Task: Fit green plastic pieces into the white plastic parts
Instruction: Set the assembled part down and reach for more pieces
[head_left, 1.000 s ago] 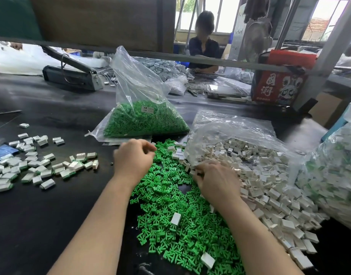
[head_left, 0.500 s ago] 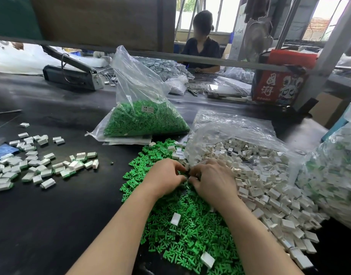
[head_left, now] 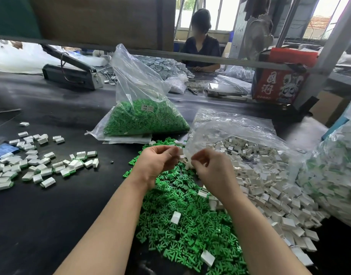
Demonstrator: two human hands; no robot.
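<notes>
**Hands meet above the green pile, mid-fit**

At the centre of the frame the left hand (head_left: 157, 162) and the right hand (head_left: 212, 165) were raised close together, both with fingers curled. The right hand pinched a small white part (head_left: 187, 165) at its fingertips; the left hand's fingers were pinched toward it, but whatever they held was too small to make out.

Directly below lay the loose green pieces (head_left: 182, 225) on the dark worktop (head_left: 51, 215), with a few white parts scattered among them. To the right spread the heap of white parts (head_left: 269, 185), spilling from an open clear bag (head_left: 240, 132). Above centre stood a bag of green pieces (head_left: 145, 120). At the left edge lay finished pieces (head_left: 42, 165).

The likely risk was a misaligned piece: pushed in crooked, it could jam or pop loose and fall into the pile, where it would be lost among the others.
</notes>
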